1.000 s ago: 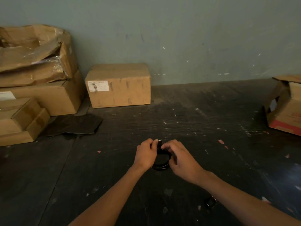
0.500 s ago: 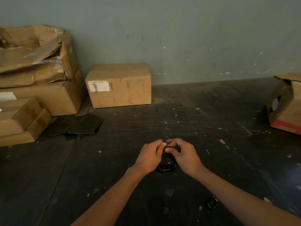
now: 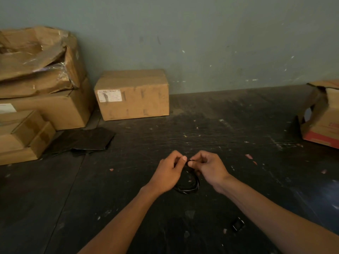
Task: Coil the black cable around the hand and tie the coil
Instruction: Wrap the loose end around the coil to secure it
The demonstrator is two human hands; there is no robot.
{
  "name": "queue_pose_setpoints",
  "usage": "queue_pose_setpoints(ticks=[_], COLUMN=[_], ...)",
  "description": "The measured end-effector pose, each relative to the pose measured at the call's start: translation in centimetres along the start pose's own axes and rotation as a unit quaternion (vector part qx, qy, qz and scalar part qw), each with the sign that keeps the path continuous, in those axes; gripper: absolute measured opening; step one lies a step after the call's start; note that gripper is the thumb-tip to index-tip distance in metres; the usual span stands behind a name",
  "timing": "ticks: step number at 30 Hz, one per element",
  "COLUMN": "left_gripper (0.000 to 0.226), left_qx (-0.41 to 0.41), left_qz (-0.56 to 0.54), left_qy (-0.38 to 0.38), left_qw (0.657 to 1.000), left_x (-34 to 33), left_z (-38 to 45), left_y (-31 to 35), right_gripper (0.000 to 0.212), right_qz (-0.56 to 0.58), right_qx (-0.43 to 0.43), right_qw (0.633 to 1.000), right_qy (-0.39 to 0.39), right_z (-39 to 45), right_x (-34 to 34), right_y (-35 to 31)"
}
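Floor (image 3: 238, 125): dark, scuffed surface with scattered light flecks; it carries everything in view.
Boxes: a sealed cardboard box (image 3: 133, 94) stands against the wall, a crushed stack (image 3: 36, 79) sits at far left, and a torn box (image 3: 324, 114) is at the right edge. All are well apart from the work.
Black sheet (image 3: 86, 140): lies flat beside the left stack, not in use.
Left hand (image 3: 168, 173): fingers curled narrow, thumb and forefinger pinched at the top of the coil.
Right hand (image 3: 211, 167): likewise curled narrow, pinching the same top point, fingertips touching those of the left hand.
Black cable (image 3: 189, 186): already wound into a small round coil of several turns; it hangs from the pinch point between both hands, its lower arc near or on the floor.
Small black part (image 3: 238, 225): lies on the floor near the right forearm, apart from the coil; its identity cannot be told.
Coiling: judged complete, as no loose run of cable trails outward.
Tying: judged in progress at the top of the coil; the knot or wrap is hidden by the fingers, so it possibly is not yet closed.
Remaining: tighten the tie and release the coil.
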State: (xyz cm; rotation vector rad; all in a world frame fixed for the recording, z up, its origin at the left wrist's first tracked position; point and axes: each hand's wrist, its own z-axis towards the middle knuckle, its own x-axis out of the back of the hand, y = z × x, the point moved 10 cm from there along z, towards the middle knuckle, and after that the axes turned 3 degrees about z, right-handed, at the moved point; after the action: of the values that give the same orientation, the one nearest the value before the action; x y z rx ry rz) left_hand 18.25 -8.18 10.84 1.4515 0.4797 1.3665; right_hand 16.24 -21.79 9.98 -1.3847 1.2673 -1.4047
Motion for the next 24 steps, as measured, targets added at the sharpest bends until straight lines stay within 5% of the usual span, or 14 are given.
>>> queue_pose_setpoints(ticks=[2, 7, 14, 24], left_gripper=[0.005, 0.028, 0.041, 0.022], left_qx=[0.028, 0.138, 0.251, 0.256], left_qz=[-0.066, -0.237, -0.495, -0.502], left_qy=[0.013, 0.034, -0.018, 0.014], left_qw=[0.997, 0.961, 0.832, 0.826], left_x=[0.0, -0.4, -3.4, -3.3], left_z=[0.0, -0.9, -2.7, -1.8], left_y=[-0.4, -2.9, -4.2, -4.7], right_gripper=[0.016, 0.011, 0.011, 0.02], right_qz=[0.023, 0.132, 0.278, 0.238], right_qx=[0.003, -0.022, -0.098, -0.162], right_qw=[1.0, 0.99, 0.952, 0.957], right_qy=[0.013, 0.036, 0.081, -0.017], right_z=[0.1, 0.1, 0.0, -1.8], right_x=[0.5, 1.6, 2.8, 2.4], right_y=[-0.3, -0.3, 1.8, 5.7])
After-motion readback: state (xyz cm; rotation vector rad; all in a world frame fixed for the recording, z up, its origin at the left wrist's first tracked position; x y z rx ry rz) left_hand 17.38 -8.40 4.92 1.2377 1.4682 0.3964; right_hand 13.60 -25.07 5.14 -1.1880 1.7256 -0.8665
